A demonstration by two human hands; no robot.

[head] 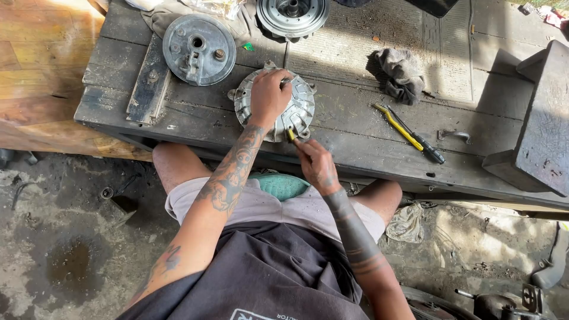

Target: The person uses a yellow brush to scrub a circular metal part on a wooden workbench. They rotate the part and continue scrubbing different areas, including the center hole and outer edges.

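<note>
Round silver hub (299,112) lies flat near the front edge of the dark wooden bench (355,142), roughly bench centre. Left hand (269,95) is palm-down on top of the hub, fingers (283,82) curled over the far rim, clamping it. Right hand (316,165) sits at the hub's 5 o'clock, fingers pressed together pinching a small yellow-handled tool (291,134), tip at the hub's lower rim. What exactly the tip engages can't be made out.

Risks, as judged:
- Tool slips off the rim: the tip points up toward the left hand's wrist and palm, so a slip likely jabs it.
- Hub is held by hand pressure only, no vise. Side load from prying could spin or skate it on the gritty boards.
- Hub is close to the bench's 6 o'clock edge, above bare knees. A shove that way could drop it onto the legs.
- Pliers with yellow grips (409,135) lie at 3 o'clock, well apart; grey rag (400,74) at 2 o'clock; grey brake plate (198,50) at 10 o'clock, second hub (292,16) at 12. None in the way.
</note>
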